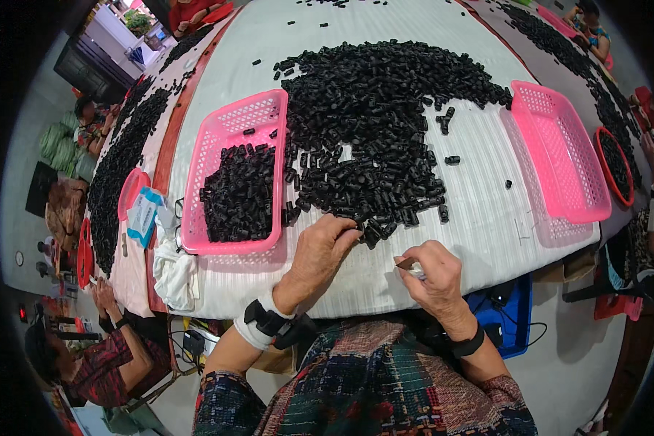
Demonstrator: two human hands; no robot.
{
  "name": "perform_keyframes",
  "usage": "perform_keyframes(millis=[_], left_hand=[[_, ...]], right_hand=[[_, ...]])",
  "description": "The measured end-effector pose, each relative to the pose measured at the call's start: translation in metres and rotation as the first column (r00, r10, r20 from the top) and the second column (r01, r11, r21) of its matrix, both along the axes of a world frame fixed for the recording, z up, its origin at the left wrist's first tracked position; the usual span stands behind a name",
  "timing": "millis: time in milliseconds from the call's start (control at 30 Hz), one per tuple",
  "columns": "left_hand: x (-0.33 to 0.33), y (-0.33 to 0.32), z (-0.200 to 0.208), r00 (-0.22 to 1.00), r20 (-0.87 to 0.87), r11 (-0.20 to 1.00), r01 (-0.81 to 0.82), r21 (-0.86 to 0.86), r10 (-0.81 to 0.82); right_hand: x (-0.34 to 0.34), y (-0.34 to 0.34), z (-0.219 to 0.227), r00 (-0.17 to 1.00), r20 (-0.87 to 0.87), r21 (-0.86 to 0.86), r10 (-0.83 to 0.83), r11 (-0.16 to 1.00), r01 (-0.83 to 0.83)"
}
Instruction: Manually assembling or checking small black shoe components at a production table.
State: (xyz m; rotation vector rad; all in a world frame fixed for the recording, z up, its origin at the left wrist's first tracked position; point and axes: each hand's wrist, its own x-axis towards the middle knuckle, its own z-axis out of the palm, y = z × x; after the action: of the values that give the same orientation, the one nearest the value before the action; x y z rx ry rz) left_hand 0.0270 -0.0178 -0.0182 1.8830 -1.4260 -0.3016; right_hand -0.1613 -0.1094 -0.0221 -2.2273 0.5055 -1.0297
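Note:
A large heap of small black cylindrical parts (363,131) is spread over the white-covered table (479,182). At the heap's near edge, my left hand (320,251) is closed, thumb and index finger drawn together against a few black parts. What lies between those fingertips is too hidden to make out. My right hand (436,272), a short way to the right, grips a small flat blade (407,263) with something white at its base. The blade points left and stays apart from the parts.
A pink perforated basket (196,182) left of the heap holds many black parts; another pink basket (559,152) stands right. Beside the left basket lie a white cloth (174,276) and a blue-white packet (144,216). Other people sit at neighbouring tables. A blue crate (512,323) is below the edge.

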Motion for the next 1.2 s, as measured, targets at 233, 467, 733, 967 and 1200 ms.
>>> perform_keyframes(millis=[233,467,733,967,1200], left_hand=[[-0.001,0.003,0.022,0.216,-0.929,0.949,0.03,0.313,0.3],[-0.03,0.012,0.038,-0.074,-0.988,0.988,0.08,0.132,0.138],[-0.043,0.02,0.046,-0.026,-0.999,0.993,0.111,0.038,0.041],[-0.047,0.024,0.045,-0.112,-0.994,0.996,0.094,-0.007,0.004],[-0.048,0.023,0.047,-0.114,-0.993,0.998,0.063,-0.018,-0.01]], right_hand=[[0.003,0.003,0.012,0.999,0.028,0.049,0.032,0.998,-0.033],[0.015,0.011,0.027,0.983,0.144,-0.025,0.11,0.994,-0.107],[0.013,0.014,0.03,0.975,0.184,-0.049,0.127,0.992,-0.12],[0.014,0.02,0.028,0.955,0.288,-0.175,0.075,0.984,-0.025],[0.013,0.018,0.03,0.962,0.262,-0.23,0.075,0.973,-0.013]])
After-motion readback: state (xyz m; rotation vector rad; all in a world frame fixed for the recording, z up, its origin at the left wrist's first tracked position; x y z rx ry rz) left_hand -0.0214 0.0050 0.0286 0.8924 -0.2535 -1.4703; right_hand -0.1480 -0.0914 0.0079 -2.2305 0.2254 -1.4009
